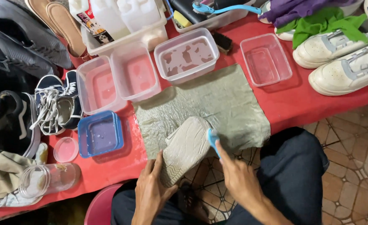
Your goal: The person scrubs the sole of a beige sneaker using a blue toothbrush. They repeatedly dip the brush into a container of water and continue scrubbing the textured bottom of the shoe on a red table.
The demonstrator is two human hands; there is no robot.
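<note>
**Operator:** While my left hand (150,193) grips the heel end of the pale, mud-streaked shoe (187,148), sole turned up, my right hand (236,175) clenches a small blue brush (212,139) against the sole's edge. The shoe's toe rests on the damp grey-green cloth (217,104), at the near edge of the red-covered table (305,106), just above my lap.

**Observer:** Why held that way?

**Operator:** My guess is the left fingers (157,166) wrap the heel to brace it, so the tread faces the bristles, and the cloth catches drips.

**Observer:** And the tubs?

**Operator:** Behind the cloth, a clear rectangular plastic tub (187,54) holds shallow murky water with patches of scum. To its right, another clear tub (265,59) has what looks like clean water. Two more clear tubs (117,81) on the left show a thin pinkish film; I cannot tell how full they are. A blue square tub (100,133) holds cloudy liquid, and a clear jar (46,179) lies on its side beside it. White sneakers (344,62) wait at the right.
</note>
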